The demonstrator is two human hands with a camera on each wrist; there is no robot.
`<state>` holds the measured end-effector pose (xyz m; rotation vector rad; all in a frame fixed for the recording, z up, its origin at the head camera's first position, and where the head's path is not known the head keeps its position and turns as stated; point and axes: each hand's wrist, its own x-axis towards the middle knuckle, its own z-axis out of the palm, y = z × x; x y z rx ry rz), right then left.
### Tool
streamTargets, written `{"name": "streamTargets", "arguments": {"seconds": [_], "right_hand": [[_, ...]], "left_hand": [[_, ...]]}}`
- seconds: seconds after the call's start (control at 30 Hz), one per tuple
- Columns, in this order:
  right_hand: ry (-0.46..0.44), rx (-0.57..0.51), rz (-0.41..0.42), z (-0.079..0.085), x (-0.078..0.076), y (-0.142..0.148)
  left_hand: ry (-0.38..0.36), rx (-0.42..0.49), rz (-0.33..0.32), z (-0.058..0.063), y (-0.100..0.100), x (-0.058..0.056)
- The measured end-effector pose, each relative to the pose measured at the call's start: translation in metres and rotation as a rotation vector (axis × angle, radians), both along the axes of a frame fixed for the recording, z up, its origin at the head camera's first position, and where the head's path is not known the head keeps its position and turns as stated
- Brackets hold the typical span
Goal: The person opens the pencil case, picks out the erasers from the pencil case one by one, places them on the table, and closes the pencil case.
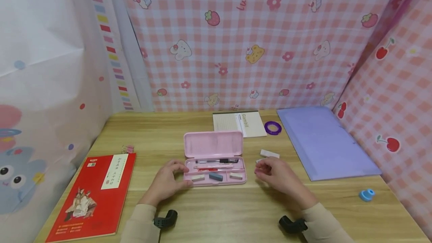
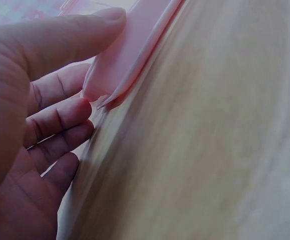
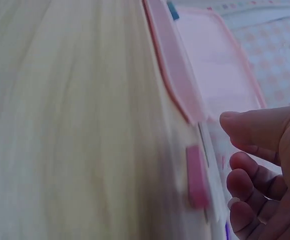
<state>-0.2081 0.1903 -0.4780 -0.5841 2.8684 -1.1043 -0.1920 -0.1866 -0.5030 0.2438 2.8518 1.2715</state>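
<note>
I am seeing the left hand (image 1: 167, 183) touching the open pink plastic pencil case (image 1: 214, 158) with loose fingers, the right hand (image 1: 277, 175) hovering relaxed, holding nothing, beside a white eraser (image 1: 269, 154).

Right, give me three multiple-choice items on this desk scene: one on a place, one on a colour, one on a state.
1. Where does the red book lie?
A. on the desk's left side
B. on the purple folder
C. inside the pencil case

2. What colour is the pencil case?
A. blue
B. pink
C. green

3. How is the pencil case's lid?
A. shut
B. taken off
C. open, folded back

Answers:
1. A, the book sits left of the left hand, far from the purple folder.
2. B, tray and lid are both pink.
3. C, the lid lies back behind the tray, with pens and erasers showing inside; the right hand is beside the case.
</note>
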Motion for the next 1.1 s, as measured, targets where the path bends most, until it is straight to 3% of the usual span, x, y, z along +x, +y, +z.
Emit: {"name": "streamTargets", "arguments": {"seconds": [0.13, 0.33, 0.57, 0.87, 1.1], "right_hand": [[0.012, 0.013, 0.040, 0.008, 0.002, -0.011], [0.028, 0.040, 0.064, 0.014, 0.005, -0.028], [0.028, 0.073, 0.103, 0.014, 0.006, -0.043], [0.079, 0.154, 0.161, 0.009, -0.001, -0.056], [0.057, 0.186, 0.175, 0.007, -0.006, -0.065]], "left_hand": [[0.061, -0.020, -0.009, 0.005, 0.005, 0.002], [0.176, -0.022, -0.117, 0.009, 0.015, 0.005], [0.125, -0.004, -0.126, 0.001, 0.020, 0.004], [0.135, 0.000, -0.134, -0.001, 0.021, 0.003], [0.128, -0.010, -0.123, -0.003, 0.021, 0.004]]}}
